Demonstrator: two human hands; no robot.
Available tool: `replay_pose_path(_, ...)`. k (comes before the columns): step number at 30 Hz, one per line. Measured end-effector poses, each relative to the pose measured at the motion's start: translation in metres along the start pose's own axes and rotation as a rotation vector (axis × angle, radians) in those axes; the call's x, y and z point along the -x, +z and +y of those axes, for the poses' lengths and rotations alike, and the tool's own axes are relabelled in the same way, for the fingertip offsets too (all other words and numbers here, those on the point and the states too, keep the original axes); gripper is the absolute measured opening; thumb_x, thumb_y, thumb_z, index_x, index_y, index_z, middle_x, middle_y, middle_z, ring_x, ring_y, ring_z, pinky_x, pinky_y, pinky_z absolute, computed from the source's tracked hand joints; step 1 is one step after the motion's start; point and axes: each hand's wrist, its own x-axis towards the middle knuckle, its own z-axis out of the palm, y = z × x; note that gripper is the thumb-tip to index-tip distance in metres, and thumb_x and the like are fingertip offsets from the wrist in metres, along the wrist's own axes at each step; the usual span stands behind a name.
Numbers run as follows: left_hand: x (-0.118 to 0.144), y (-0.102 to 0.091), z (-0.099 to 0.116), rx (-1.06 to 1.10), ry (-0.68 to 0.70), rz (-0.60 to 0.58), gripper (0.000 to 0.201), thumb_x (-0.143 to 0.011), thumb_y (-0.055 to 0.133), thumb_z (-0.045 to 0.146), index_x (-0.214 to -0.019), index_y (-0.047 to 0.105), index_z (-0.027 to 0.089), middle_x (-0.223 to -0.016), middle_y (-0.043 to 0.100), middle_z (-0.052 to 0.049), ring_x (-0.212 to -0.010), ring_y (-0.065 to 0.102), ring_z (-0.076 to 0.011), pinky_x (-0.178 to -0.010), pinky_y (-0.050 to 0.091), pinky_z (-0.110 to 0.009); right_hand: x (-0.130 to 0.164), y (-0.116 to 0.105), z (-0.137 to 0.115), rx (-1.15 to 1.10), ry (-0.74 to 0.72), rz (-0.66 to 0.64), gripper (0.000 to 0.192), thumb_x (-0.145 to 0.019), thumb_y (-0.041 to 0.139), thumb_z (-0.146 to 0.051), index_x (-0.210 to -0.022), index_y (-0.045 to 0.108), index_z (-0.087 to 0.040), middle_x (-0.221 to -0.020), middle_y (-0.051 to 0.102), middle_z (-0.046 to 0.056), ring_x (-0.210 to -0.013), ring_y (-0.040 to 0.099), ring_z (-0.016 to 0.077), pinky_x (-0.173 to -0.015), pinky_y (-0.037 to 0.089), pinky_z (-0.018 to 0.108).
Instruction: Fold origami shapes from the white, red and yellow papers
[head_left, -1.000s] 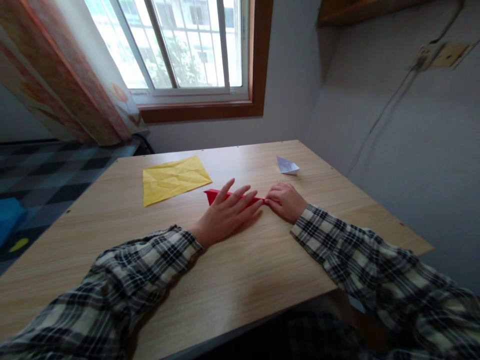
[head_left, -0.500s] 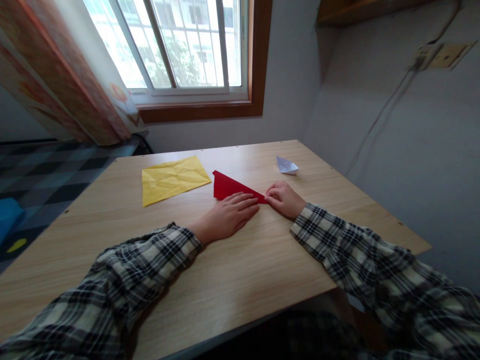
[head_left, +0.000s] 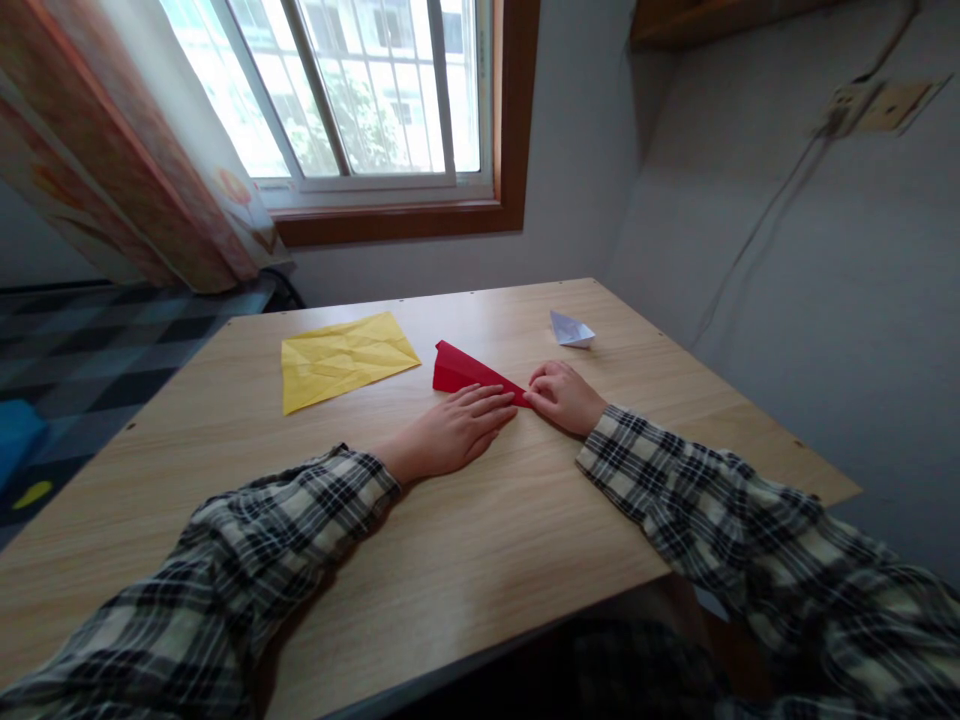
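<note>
Since a second ago: red paper (head_left: pixel 463 371) opened from a thin strip into a raised triangular flap; left hand (head_left: pixel 454 432) drawn back toward the near edge. Now: left hand flat, fingers spread open, palm pressing the paper's near edge onto the wooden table (head_left: pixel 480 560). Right hand (head_left: pixel 564 396) curled, fingertips pinching the paper's right tip. Yellow creased sheet (head_left: pixel 346 356) just left of the red paper, apart. Small white folded paper (head_left: pixel 571 330) beyond the right hand, apart.

red paper (head_left: pixel 459 371), yellow sheet (head_left: pixel 341 357), white paper boat (head_left: pixel 571 330), plaid sleeves (head_left: pixel 300 520)
</note>
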Motion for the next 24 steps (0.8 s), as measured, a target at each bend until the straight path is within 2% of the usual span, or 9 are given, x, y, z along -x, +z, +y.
replay_pose_path(9,-0.001,0.001,-0.002,0.011,0.001,0.004,0.042,-0.106,0.041,0.029,-0.146,0.052,0.020,-0.150,0.055,-0.011,-0.145,0.044,-0.0231,-0.118,0.038,-0.047,0.002,-0.003,-0.013,0.148,0.048,0.010,0.024,-0.094,0.063,-0.036,-0.077,0.069,-0.019,-0.103,0.064,0.010,-0.101,0.055,0.0245,-0.090,0.042,0.039)
replay_pose_path(15,-0.001,0.001,-0.002,-0.001,0.011,-0.008,0.042,-0.106,0.040,0.028,-0.144,0.053,0.017,-0.151,0.054,-0.012,-0.145,0.043,-0.0241,-0.118,0.038,-0.048,0.000,-0.004,-0.013,0.108,0.084,-0.008,0.028,-0.098,0.058,-0.034,-0.078,0.070,-0.018,-0.104,0.065,0.009,-0.101,0.056,0.0230,-0.093,0.041,0.039)
replay_pose_path(24,-0.001,0.002,-0.003,0.002,0.002,-0.011,0.042,-0.106,0.040,0.028,-0.145,0.053,0.020,-0.150,0.054,-0.010,-0.145,0.043,-0.0219,-0.119,0.036,-0.046,0.001,-0.002,-0.014,0.152,0.105,0.028,0.028,-0.096,0.062,-0.034,-0.073,0.069,-0.019,-0.102,0.065,0.009,-0.099,0.056,0.0230,-0.089,0.041,0.038)
